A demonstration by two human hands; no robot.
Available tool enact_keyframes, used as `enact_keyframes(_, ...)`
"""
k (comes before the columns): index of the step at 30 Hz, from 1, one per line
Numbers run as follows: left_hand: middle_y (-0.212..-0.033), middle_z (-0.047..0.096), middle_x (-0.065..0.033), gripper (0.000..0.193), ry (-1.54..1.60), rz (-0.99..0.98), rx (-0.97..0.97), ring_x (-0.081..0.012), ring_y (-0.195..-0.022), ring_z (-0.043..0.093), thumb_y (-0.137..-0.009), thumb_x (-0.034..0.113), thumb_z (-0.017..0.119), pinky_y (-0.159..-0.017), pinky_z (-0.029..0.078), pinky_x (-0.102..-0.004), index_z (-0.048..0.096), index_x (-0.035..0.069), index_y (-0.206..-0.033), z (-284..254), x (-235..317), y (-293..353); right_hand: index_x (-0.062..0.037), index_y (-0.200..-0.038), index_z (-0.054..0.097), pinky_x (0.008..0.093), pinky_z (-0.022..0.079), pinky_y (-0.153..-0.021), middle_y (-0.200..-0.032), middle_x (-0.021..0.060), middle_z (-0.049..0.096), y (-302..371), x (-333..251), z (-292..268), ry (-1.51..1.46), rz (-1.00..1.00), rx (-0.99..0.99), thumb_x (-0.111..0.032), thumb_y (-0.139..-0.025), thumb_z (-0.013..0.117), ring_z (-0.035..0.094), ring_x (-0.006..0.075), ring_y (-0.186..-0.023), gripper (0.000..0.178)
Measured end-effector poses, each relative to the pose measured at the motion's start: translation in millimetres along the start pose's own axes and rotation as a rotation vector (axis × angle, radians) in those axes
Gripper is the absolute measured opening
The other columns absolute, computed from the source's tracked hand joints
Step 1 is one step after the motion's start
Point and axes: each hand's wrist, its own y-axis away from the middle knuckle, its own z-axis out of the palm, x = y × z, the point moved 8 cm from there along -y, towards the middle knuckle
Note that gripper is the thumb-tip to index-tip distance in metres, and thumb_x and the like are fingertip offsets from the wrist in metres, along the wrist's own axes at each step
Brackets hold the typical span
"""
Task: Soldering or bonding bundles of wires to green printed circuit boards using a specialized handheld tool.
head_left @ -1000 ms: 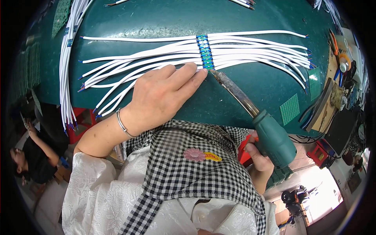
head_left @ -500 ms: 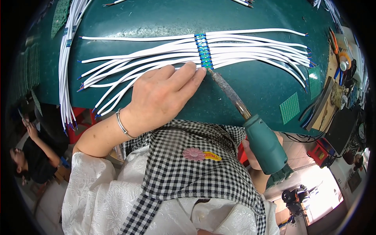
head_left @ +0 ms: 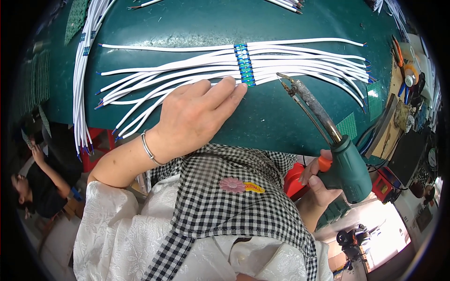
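A narrow strip of small green circuit boards (head_left: 243, 65) lies across the bench, with white cables (head_left: 323, 52) running out to both sides and coloured wire ends showing. At the strip's near end is my left hand (head_left: 194, 112), fingers pressed together on the lowest white cable, which they largely cover. My right hand (head_left: 323, 187) grips the handle of a green soldering gun (head_left: 354, 173) with an orange trigger. Its long metal barrel slants up and left. The tip hovers over the cables right of the strip, and a thin metal tube runs along the barrel.
A long bundle of white cables (head_left: 80, 84) hangs over the bench's left edge. Green perforated board pieces (head_left: 348, 125) lie at right, near pliers with orange handles (head_left: 398, 51) and a solder reel (head_left: 411, 76). A person (head_left: 40, 182) sits at far left.
The soldering gun has swung right and rotated, its tip leaving the strip's near end. Its trigger and my right fingers now show. The strip and cables have shifted slightly; my left hand stays beside them.
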Motion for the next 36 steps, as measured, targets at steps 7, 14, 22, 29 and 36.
enact_keyframes(7, -0.1, 0.066, -0.004, 0.042, 0.034, -0.032, -0.047, -0.0174, -0.069, 0.06, -0.073, 0.003, 0.068, -0.057, 0.049, -0.0298, 0.07, 0.007, -0.114, -9, -1, -4, 0.0132, -0.129, 0.045, 0.0283, 0.047, -0.043, -0.067, 0.0086, 0.051, -6, -7, -3, -0.034, -0.03, -0.024, -0.009, -0.077, 0.077, 0.053, 0.0174, -0.048, 0.064)
enact_keyframes(14, -0.091, 0.069, -0.009, 0.033, -0.032, 0.02, 0.089, -0.027, -0.078, 0.067, -0.079, -0.001, 0.07, -0.065, 0.054, -0.0332, 0.07, 0.007, -0.11, -49, -47, -47, 0.0136, -0.13, 0.044, 0.0289, 0.049, -0.044, -0.067, 0.0102, 0.052, -7, -16, -13, -0.043, -0.127, -0.02, -0.007, -0.079, 0.073, 0.055, 0.0186, -0.048, 0.063)
enact_keyframes(22, -0.126, 0.063, -0.0097, 0.055, 0.047, 0.055, 0.125, -0.0319, -0.121, 0.054, -0.078, 0.012, 0.076, -0.104, 0.039, -0.0444, 0.059, 0.009, -0.13, -39, -82, -60, 0.0133, -0.13, 0.044, 0.0291, 0.05, -0.044, -0.068, 0.0103, 0.052, 8, -13, -31, -0.069, -0.193, 0.032, -0.006, -0.078, 0.073, 0.054, 0.0187, -0.048, 0.063)
enact_keyframes(29, -0.115, 0.056, -0.0146, 0.07, -0.028, -0.294, -0.082, -0.0362, -0.114, 0.051, -0.063, 0.033, 0.087, -0.098, 0.039, -0.0455, 0.055, 0.002, -0.116, -30, -78, 24, 0.0129, -0.132, 0.042, 0.0291, 0.049, -0.043, -0.069, 0.0097, 0.052, 7, -11, -42, -0.148, -0.192, 0.068, -0.008, -0.08, 0.069, 0.054, 0.0175, -0.048, 0.062)
enact_keyframes(36, -0.097, 0.057, -0.0136, 0.04, 0.023, -0.349, -0.118, -0.0353, -0.092, 0.057, -0.075, 0.021, 0.08, -0.077, 0.047, -0.0439, 0.052, 0.004, -0.098, -13, -57, 47, 0.0115, -0.137, 0.039, 0.0287, 0.05, -0.046, -0.078, 0.0116, 0.052, 4, -20, -39, -0.233, -0.333, -0.027, -0.007, -0.084, 0.063, 0.053, 0.017, -0.052, 0.061)
